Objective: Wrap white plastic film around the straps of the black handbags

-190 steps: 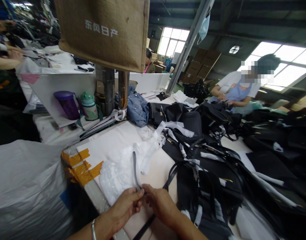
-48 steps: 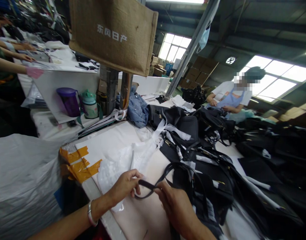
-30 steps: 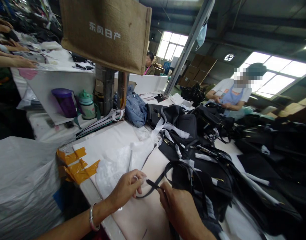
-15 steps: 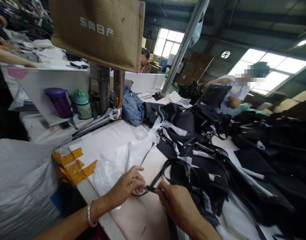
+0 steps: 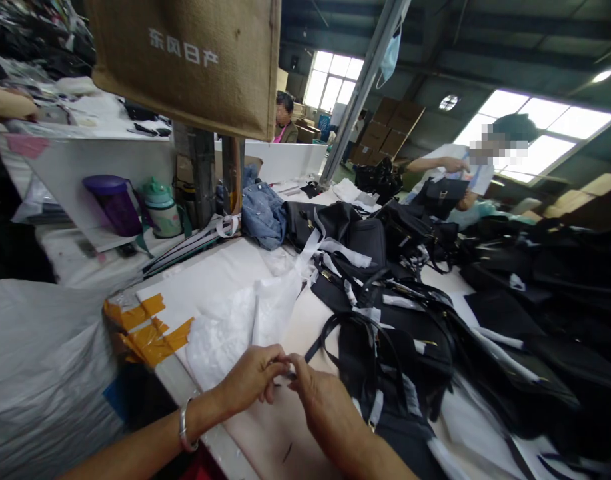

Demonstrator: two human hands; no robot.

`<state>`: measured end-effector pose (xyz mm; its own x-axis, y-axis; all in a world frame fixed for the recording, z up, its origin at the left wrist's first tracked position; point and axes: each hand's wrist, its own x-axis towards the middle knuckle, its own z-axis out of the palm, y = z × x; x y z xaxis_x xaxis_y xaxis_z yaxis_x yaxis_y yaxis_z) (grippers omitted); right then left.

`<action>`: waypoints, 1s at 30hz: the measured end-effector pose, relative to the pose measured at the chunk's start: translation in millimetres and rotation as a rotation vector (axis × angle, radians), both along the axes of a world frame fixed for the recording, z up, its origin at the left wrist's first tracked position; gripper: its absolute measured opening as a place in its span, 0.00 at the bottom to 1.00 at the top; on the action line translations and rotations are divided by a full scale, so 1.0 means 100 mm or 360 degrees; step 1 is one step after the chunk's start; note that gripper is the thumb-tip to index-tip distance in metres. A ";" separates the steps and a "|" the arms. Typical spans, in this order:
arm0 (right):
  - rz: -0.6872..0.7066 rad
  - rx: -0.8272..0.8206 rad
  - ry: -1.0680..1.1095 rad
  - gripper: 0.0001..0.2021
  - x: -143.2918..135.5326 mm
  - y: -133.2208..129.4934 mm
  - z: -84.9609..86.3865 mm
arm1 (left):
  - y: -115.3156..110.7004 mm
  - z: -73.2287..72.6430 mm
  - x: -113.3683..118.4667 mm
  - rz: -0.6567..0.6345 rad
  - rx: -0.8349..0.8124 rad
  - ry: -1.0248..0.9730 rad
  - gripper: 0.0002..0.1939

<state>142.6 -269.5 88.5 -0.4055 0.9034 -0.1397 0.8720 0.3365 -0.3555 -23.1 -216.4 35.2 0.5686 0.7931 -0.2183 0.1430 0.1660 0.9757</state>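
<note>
Over the table's near edge my left hand (image 5: pixel 255 377), with a silver bangle on its wrist, is closed in a pinch. My right hand (image 5: pixel 328 403) meets it fingertip to fingertip, also pinching. Between them is the end of a narrow black strap (image 5: pixel 314 348), mostly covered by my fingers. From there the strap runs up and right toward a black handbag (image 5: pixel 358 360) with looped handles, lying just right of my hands. Left of the strap lies crumpled white wrapping (image 5: pixel 225 327).
More black bags (image 5: pixel 515 320) with white-wrapped straps are heaped on the right. A denim bundle (image 5: pixel 264 217), purple cup (image 5: pixel 114 207) and green bottle (image 5: pixel 162 212) stand farther back. A brown fabric bag (image 5: pixel 185 87) hangs overhead. Across the pile, a person (image 5: pixel 478 167) handles a black bag.
My right hand has moved left and up along the strap to meet my left fingertips, which now pinch closed. The strap end has become hidden. The view has shifted slightly.
</note>
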 end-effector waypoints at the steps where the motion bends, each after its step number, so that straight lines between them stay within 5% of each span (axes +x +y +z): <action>1: 0.0017 -0.0004 0.0050 0.24 -0.02 0.00 -0.04 | -0.01 -0.01 0.01 -0.0003 -0.0004 -0.0003 0.11; 6: -0.0039 -0.0060 0.0147 0.25 0.08 0.02 -0.13 | 0.01 -0.03 -0.03 -0.0043 0.0032 -0.0031 0.09; 12: -0.0205 -0.0156 -0.0010 0.05 0.35 0.03 0.04 | 0.15 0.05 -0.16 0.0041 0.0117 0.0043 0.08; 17: -0.0241 -0.0306 0.0137 0.06 0.19 0.02 0.01 | 0.10 0.03 -0.06 -0.0065 0.0181 0.0050 0.08; 22: -0.0313 -0.0332 0.0283 0.26 -0.03 0.07 -0.09 | 0.03 0.06 0.08 -0.0058 0.0182 -0.0019 0.11; 24: -0.0317 -0.0302 0.0353 0.24 -0.05 0.12 -0.10 | 0.07 0.12 0.07 -0.0061 0.0196 -0.0015 0.11; 27: -0.0405 -0.0218 0.0370 0.11 0.02 0.23 -0.14 | 0.19 0.21 -0.09 0.0066 0.0346 0.0091 0.11; 30: -0.0596 -0.0055 0.0351 0.07 0.15 0.34 -0.19 | 0.29 0.20 -0.39 0.0301 0.0764 0.0382 0.12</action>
<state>157.9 -235.8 69.8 -0.0743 0.9901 -0.1192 0.8337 -0.0039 -0.5523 -62.2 -187.8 54.8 0.3862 0.9184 0.0863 0.3812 -0.2441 0.8917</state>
